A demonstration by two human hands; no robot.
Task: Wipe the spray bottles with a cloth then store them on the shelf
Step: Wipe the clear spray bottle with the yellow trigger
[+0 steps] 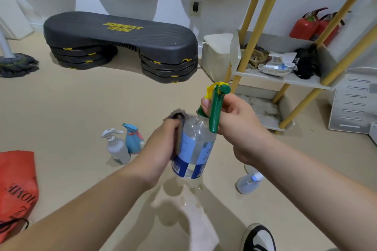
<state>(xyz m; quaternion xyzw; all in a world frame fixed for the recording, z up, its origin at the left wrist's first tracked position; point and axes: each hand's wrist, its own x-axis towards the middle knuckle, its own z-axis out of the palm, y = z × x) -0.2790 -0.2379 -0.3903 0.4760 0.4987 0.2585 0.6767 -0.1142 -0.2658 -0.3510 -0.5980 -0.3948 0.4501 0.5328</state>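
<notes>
A clear spray bottle [194,149] with a blue label and a green and yellow trigger head hangs above the floor at centre. My right hand [238,126] grips its neck and trigger. My left hand [163,144] presses a grey-brown cloth [178,128] against the bottle's left side. On the floor to the left stand a grey bottle with a white trigger [117,147] and a blue bottle [133,138], side by side. A pale bottle [247,182] lies on the floor under my right forearm. The white shelf [285,79] with wooden posts stands at the right.
A black aerobic step [122,40] lies against the back wall. A mop head [17,64] rests at the left. A red bag [16,185] sits at the lower left. The shelf holds wipes, rags and dark cloth; red fire extinguishers [308,24] stand behind. My shoe [258,237] is below.
</notes>
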